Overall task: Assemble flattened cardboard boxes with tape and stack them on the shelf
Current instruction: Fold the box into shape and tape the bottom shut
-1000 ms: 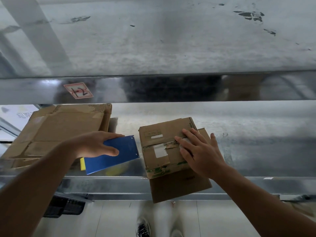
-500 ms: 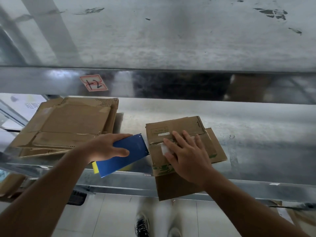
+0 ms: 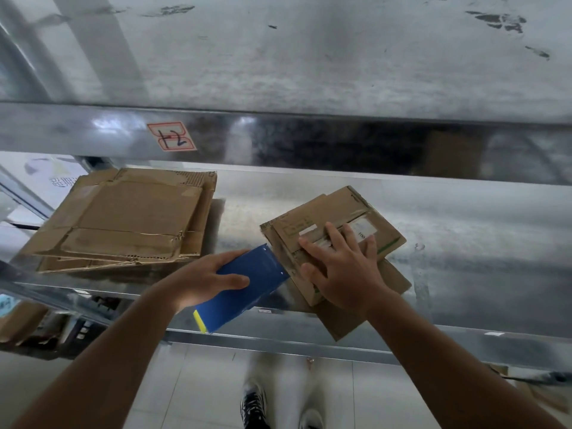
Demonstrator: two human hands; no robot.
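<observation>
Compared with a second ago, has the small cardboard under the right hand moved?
Yes. The small cardboard has turned counterclockwise against the shelf's front edge, its right end swinging toward the back.

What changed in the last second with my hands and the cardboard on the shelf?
The small flattened cardboard under the right hand turned counterclockwise on the shelf, and that hand slid toward its middle. The left hand brought the blue tool up to the cardboard's left edge. Unchanged: the left hand grips the tool, the right hand presses flat, and the larger cardboard stack lies at the left.
</observation>
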